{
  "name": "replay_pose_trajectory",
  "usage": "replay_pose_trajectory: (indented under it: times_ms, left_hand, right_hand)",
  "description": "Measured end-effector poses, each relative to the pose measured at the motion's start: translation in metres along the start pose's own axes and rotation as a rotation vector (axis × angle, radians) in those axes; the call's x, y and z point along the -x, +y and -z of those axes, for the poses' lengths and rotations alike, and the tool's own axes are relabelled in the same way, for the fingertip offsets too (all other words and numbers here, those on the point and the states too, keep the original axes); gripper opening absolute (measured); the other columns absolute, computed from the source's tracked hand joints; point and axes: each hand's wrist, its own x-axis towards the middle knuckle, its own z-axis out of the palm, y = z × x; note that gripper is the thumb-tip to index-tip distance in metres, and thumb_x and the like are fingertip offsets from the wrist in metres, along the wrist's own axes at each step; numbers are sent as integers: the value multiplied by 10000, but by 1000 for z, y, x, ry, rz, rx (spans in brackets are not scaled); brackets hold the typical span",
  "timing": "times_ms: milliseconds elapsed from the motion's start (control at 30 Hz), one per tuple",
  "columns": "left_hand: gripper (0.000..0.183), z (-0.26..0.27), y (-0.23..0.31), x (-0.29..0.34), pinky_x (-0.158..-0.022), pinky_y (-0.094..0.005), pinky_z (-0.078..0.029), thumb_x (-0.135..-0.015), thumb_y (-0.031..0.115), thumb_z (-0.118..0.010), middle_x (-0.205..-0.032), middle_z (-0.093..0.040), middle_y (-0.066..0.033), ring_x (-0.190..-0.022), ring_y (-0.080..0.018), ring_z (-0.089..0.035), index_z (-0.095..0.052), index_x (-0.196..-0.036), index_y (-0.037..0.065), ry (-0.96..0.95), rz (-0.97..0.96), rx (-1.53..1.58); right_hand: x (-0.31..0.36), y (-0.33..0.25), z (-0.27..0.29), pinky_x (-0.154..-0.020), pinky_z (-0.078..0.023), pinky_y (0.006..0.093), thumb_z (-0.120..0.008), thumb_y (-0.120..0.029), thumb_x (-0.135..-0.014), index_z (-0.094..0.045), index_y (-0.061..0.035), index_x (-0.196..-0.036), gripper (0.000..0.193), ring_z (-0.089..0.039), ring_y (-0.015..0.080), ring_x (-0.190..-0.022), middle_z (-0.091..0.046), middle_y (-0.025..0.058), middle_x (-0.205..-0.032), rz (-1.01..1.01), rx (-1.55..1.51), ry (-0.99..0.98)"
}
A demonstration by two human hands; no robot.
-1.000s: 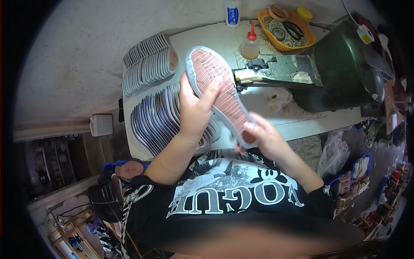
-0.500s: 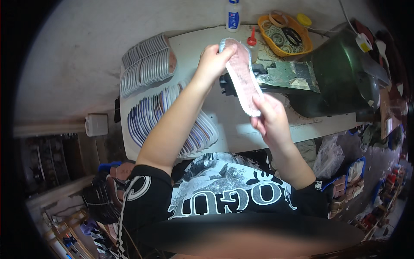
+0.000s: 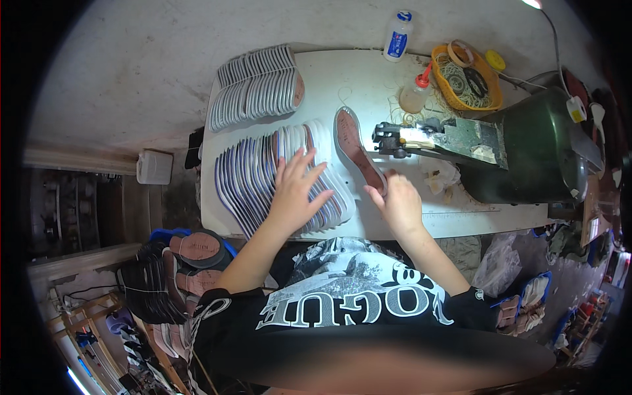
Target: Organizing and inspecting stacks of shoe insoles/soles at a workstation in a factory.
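The left hand, fingers spread and gripping nothing, is over a row of soles by the tabletop's near left corner; whether it touches them I cannot tell. The right hand is closed, thumb toward fingers, on the near end of a pink-faced sole, which slants toward the tabletop's near edge, just left of a green machine.

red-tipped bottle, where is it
Head view, right of centre toward the top: the red-tipped bottle sits on the table, just left of the yellow basket.
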Motion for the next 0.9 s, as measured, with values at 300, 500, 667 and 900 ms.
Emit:
replay_pose_trajectory:
  times_ms: [300,500,667,900]
  left_hand:
    - [381,-12,-3,-2,-1100,-529,-144,-805,278,-629,-1353,-446,-109,-1344,-285,-306,-587,-1132,86,-91,-52,23]
    - [295,-16,-2,4,-1107,-498,-155,-794,222,-612,-1332,-452,-114,-1327,-290,-328,-594,-1068,114,-24,-62,-32]
    - [286,-18,0,2,-1109,-490,-159,-775,205,-613,-1318,-457,-115,-1318,-295,-340,-591,-1047,121,-29,-45,-12]
    - [288,-11,-2,2,-1097,-466,-213,-804,197,-588,-1289,-495,-101,-1277,-287,-401,-567,-1067,80,60,-12,90]
  right_hand:
    - [-22,-1,-34,-799,-451,445,-591,-49,-787,-495,-46,-1185,410,-570,362,-954,-580,196,-1004,148,-351,11]
    - [-8,-21,-35,-749,-476,447,-568,-114,-844,-570,6,-1070,256,-603,402,-879,-615,233,-996,234,-529,99]
    - [-28,-26,-58,-741,-485,424,-551,-204,-873,-618,27,-971,260,-621,378,-795,-647,215,-824,-8,-800,-241]
    - [-3,-31,-28,-564,-478,425,-563,-179,-871,-641,-26,-887,172,-618,337,-633,-627,172,-702,391,-278,148]
